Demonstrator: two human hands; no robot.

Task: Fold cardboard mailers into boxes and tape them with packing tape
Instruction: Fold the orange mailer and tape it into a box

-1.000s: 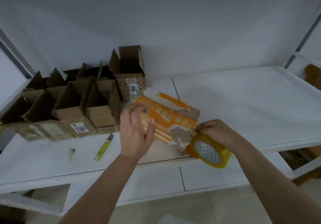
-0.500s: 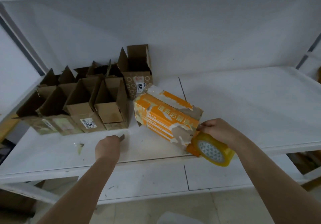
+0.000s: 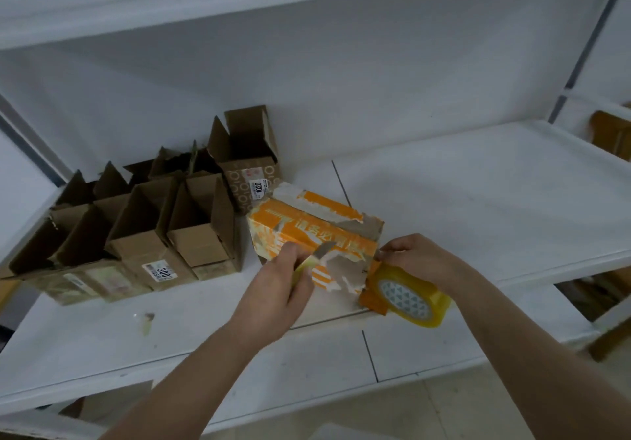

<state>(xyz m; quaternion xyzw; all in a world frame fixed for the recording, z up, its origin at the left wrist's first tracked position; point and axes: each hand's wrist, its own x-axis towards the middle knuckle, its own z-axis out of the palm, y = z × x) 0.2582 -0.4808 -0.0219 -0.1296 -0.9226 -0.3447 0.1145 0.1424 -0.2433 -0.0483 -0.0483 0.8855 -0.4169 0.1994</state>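
A yellow-green utility knife (image 3: pixel 309 262) is gripped in the left hand (image 3: pixel 278 294), whose fingers are curled round its handle, and its bare blade is laid against the near face of the orange-printed box (image 3: pixel 316 234), which is found just beyond and slightly right of that hand. The roll of packing tape (image 3: pixel 409 294) is held by the right hand (image 3: pixel 418 258), with the fingers closed over its upper edge; the roll is seen directly below this hand and pressed to the box's near right corner, where torn paper and bare cardboard are exposed. The box is thus set between the two hands, resting tilted on the white shelf (image 3: pixel 478 200). To the far left of the left hand, a cluster of open brown boxes (image 3: pixel 150 231) is ranged with flaps upright, white labels being shown on some. Nearer, left of the left forearm, a small scrap (image 3: pixel 147 319) is left on the shelf. A white back panel is seen behind the hands, an upper shelf above, and pale floor below the shelf's front edge.
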